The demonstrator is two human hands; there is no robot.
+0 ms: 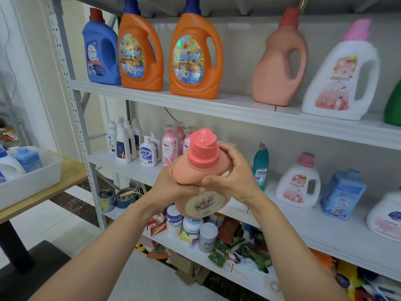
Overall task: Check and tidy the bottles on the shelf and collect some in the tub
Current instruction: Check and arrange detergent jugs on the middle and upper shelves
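Salmon bottle [191, 181] tilts cap-up off the shelf [238, 109], left hand [169, 183] and right hand [230, 177] wrapped round it, likely for checking.

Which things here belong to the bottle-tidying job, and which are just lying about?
Job: salmon bottle, gripped by left hand and right hand; blue jug on top shelf; white tub.
Lying about: pale tin, green packet, cardboard scraps.

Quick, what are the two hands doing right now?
Left hand: closed around the pink bottle.
Right hand: closed around the same bottle.
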